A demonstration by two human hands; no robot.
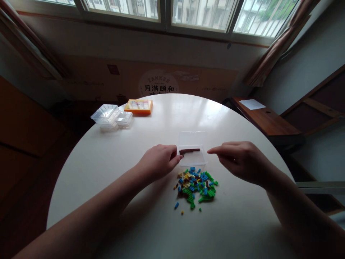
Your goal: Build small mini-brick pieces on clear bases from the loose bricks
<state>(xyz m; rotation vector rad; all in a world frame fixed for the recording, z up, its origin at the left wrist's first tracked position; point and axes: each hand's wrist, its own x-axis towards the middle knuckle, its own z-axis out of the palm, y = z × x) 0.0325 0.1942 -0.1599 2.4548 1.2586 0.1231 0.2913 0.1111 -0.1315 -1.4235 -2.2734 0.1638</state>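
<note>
A small clear plastic box lies with its lid up in front of me, holding dark brown toy bricks in a row along its back. My left hand is at the box's left wall, fingers curled and thumb tip by the end of the brown row. Whatever its fingers grip is hidden. Just off the box's right side, my right hand has its index finger stretched towards the wall and its other fingers partly bent; nothing shows in it. Nearer to me sits a loose pile of blue, green, yellow and brown bricks.
Stacked clear plastic containers stand at the far left of the round white table, beside an orange box. A few single bricks lie in front of the pile. Behind the table's right edge is a wooden desk with a paper sheet.
</note>
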